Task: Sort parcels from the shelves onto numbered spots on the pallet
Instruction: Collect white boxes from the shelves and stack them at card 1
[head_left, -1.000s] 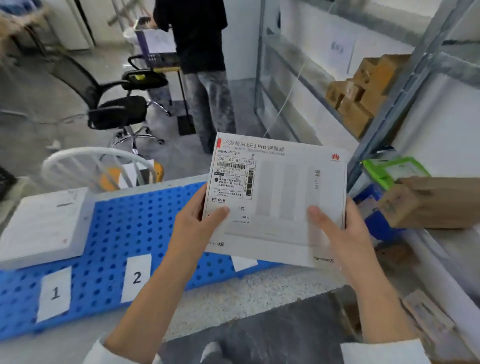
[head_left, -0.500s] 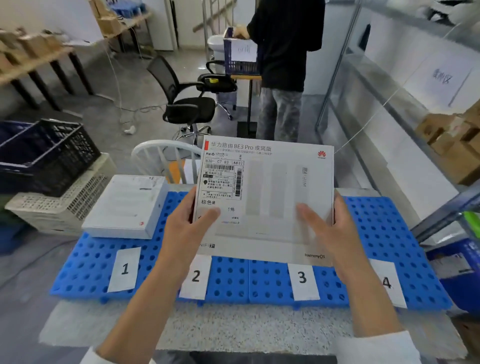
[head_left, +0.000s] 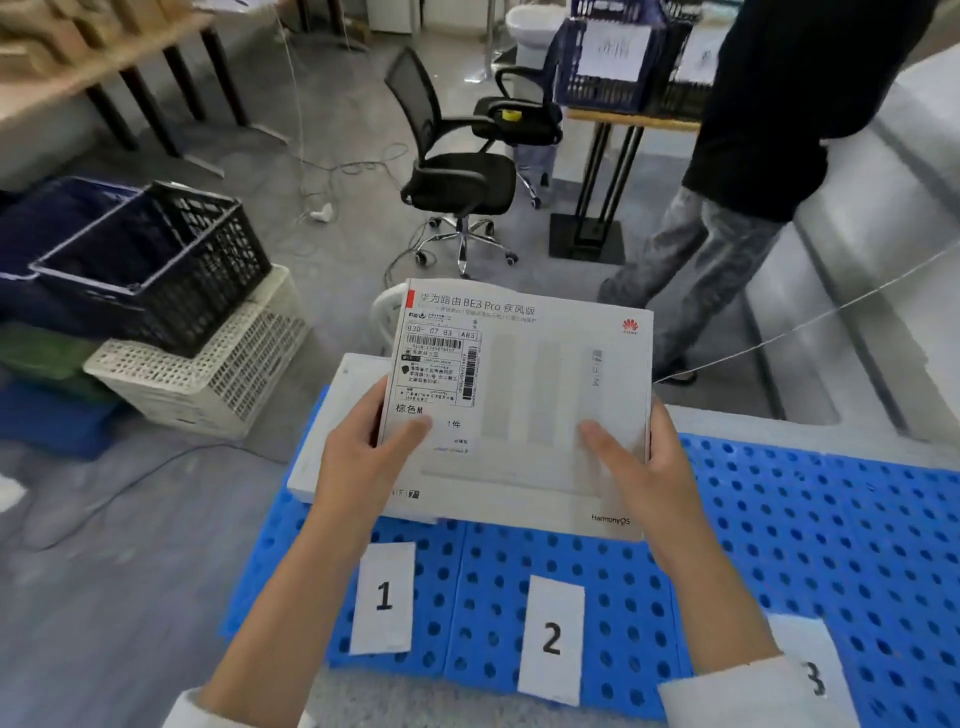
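I hold a flat white parcel (head_left: 530, 395) with a shipping label and red logo above the blue perforated pallet (head_left: 810, 530). My left hand (head_left: 363, 457) grips its left edge, thumb on top. My right hand (head_left: 639, 467) grips its right edge, thumb on top. The parcel hovers over the pallet's left part and partly covers another white parcel (head_left: 332, 436) lying behind label 1 (head_left: 383, 597). Label 2 (head_left: 551, 639) lies below the held parcel, and label 3 (head_left: 815, 675) is partly behind my right sleeve.
Stacked crates stand at the left: a dark crate (head_left: 156, 260) on a white crate (head_left: 208, 369). A black office chair (head_left: 457, 171) and a person (head_left: 753, 156) stand beyond the pallet. Metal shelving (head_left: 857, 270) runs along the right. Cables lie on the floor.
My view has swung left and the parcel moved left with both hands, from above labels 2 and 3 to above labels 1 and 2, overlapping the white parcel on the pallet.
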